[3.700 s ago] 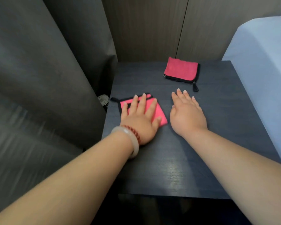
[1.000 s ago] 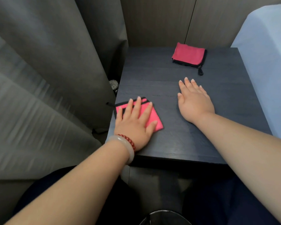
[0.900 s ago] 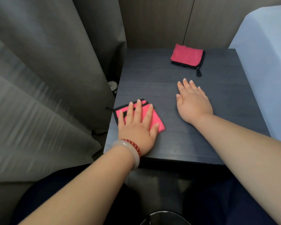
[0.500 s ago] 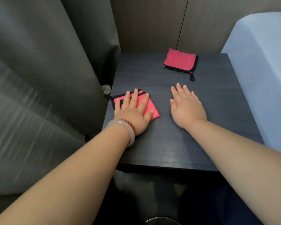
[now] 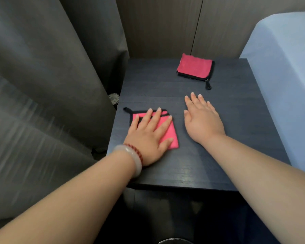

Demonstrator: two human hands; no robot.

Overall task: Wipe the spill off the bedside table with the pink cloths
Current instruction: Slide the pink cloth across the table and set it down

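Risk, as I judged it, sat at the counter's (image 5: 192, 164) left edge: my left hand (image 5: 148, 138) lay flat, fingers spread, pressing the near pink cloth (image 5: 171, 136) at the centre-left of the frame without gripping it, close enough to that edge that an outward stroke could push it off beside the grey curtain (image 5: 56, 71). My right hand (image 5: 202, 120) rested open and empty on bare counter at mid-frame. The second pink cloth (image 5: 194, 66) lay folded and untouched in the upper right. I could see no spill on the dark surface. Compared with half a second before, both hands and cloths kept their places on the counter; only my view had shifted.
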